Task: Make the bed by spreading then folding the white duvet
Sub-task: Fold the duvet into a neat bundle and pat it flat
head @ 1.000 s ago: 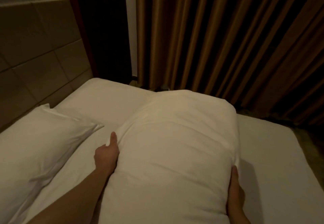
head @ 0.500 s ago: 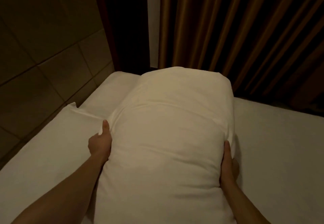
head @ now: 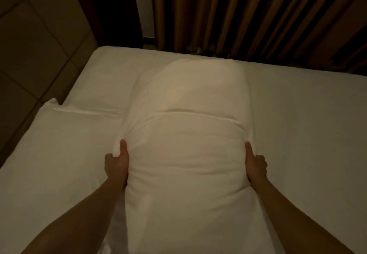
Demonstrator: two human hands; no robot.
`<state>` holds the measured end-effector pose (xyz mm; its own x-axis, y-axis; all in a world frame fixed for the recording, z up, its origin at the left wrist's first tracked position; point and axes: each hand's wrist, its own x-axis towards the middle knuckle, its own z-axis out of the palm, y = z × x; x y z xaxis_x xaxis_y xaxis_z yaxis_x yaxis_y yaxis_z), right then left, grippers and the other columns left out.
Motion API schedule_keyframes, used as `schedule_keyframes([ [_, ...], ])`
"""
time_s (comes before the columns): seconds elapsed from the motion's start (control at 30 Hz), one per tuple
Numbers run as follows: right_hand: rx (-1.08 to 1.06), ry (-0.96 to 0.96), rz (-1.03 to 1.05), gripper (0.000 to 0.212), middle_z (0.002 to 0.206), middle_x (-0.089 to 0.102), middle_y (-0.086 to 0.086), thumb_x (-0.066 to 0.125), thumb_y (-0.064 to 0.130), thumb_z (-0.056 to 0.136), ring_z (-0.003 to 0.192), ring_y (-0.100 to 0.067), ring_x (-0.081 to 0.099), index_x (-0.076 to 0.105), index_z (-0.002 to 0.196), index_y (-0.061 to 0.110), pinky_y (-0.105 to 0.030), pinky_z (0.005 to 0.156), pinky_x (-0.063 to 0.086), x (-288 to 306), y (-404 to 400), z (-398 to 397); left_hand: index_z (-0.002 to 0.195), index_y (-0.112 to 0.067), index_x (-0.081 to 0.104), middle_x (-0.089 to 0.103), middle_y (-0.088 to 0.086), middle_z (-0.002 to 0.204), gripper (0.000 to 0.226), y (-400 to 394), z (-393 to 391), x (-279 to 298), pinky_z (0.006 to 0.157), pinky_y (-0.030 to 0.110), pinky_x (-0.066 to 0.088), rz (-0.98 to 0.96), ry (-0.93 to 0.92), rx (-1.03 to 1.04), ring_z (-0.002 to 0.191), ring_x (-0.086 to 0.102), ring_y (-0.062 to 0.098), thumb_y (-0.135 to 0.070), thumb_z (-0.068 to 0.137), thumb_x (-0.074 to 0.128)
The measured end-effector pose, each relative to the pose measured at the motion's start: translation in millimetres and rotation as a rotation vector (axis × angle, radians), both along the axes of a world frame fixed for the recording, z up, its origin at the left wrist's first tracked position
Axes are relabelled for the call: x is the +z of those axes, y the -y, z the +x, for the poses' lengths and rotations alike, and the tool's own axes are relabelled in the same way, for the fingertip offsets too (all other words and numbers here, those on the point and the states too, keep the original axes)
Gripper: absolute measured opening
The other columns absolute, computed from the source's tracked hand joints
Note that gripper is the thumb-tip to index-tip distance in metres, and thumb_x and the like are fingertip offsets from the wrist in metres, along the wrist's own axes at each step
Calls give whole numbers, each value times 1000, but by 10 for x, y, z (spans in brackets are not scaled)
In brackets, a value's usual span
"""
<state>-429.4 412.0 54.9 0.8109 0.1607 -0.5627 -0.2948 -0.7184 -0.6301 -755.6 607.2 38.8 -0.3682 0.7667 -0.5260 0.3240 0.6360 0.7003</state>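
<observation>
Head: two hands, left hand (head: pixel 116 163), right hand (head: pixel 256 164), grip one pillow (head: pixel 186 138).

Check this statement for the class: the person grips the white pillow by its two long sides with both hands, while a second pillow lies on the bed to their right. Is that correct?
Not quite. The head view shows the second pillow lying to the person's left, near the tiled headboard, not to their right. The rest stands: the left hand and right hand grip the white pillow by its two long sides.
</observation>
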Motion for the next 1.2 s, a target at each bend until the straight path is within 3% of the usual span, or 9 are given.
schedule_keyframes([
  [0.07,106,186,-32,112,153,35,-23,41,89,76,137,-42,37,32,151,7,-55,114,33,209,-55,-73,140,-2,48,52,18,140,102,-18,129,244,111,51,38,60,-52,-22,131,48,40,-84,79,53],
  [0.17,424,511,73,106,162,23,-16,35,86,82,148,-34,22,24,158,13,-47,121,20,597,-291,-382,149,-16,41,39,14,155,108,-101,477,662,118,49,31,323,-48,-335,142,37,34,-94,74,36],
  [0.27,755,744,90,88,169,7,-3,25,79,91,154,-24,3,15,161,27,-42,125,7,738,-654,-740,157,-35,27,19,-2,166,88,-140,880,896,122,55,14,590,-202,-808,153,11,26,-85,85,21],
  [0.4,1079,853,-84,76,169,-9,3,11,76,94,155,-25,-11,5,160,39,-52,124,0,487,-874,-883,159,-44,7,-7,-12,169,64,-3,1178,635,118,68,-3,563,-541,-1172,154,-18,24,-67,99,7],
  [0.53,1028,833,-238,85,168,-11,11,7,86,88,154,-21,-16,1,160,41,-56,122,-6,97,-775,-583,159,-46,4,-13,-14,168,64,46,1195,281,119,65,-6,566,-675,-1222,152,-23,24,-70,100,11],
  [0.77,895,759,-388,93,168,-14,9,-2,88,83,154,-29,-13,-4,160,36,-62,120,-1,1,-860,67,156,-50,-8,-26,-19,163,96,-602,1208,400,111,73,-13,462,-736,-1363,147,-36,24,-98,75,13],
  [0.87,832,852,-250,85,169,-10,-2,0,81,90,154,-33,-12,0,161,34,-61,121,0,184,-1344,133,156,-49,-10,-29,-14,163,90,-955,1578,481,111,75,-10,561,-687,-1362,147,-35,28,-94,81,10],
  [0.93,891,873,-217,79,168,-16,2,0,80,90,153,-33,-18,-9,158,41,-65,119,-5,195,-1747,174,156,-50,-8,-26,-14,164,81,-1183,1891,483,112,75,-8,622,-655,-1342,149,-30,28,-88,86,5],
  [1.2,911,746,-409,91,165,-26,7,-5,95,75,151,-35,-22,-19,153,49,-76,111,-8,-405,-2114,559,156,-51,-3,-21,-14,166,87,-1529,2222,-83,110,75,-10,550,-807,-1375,151,-26,30,-93,81,4],
])
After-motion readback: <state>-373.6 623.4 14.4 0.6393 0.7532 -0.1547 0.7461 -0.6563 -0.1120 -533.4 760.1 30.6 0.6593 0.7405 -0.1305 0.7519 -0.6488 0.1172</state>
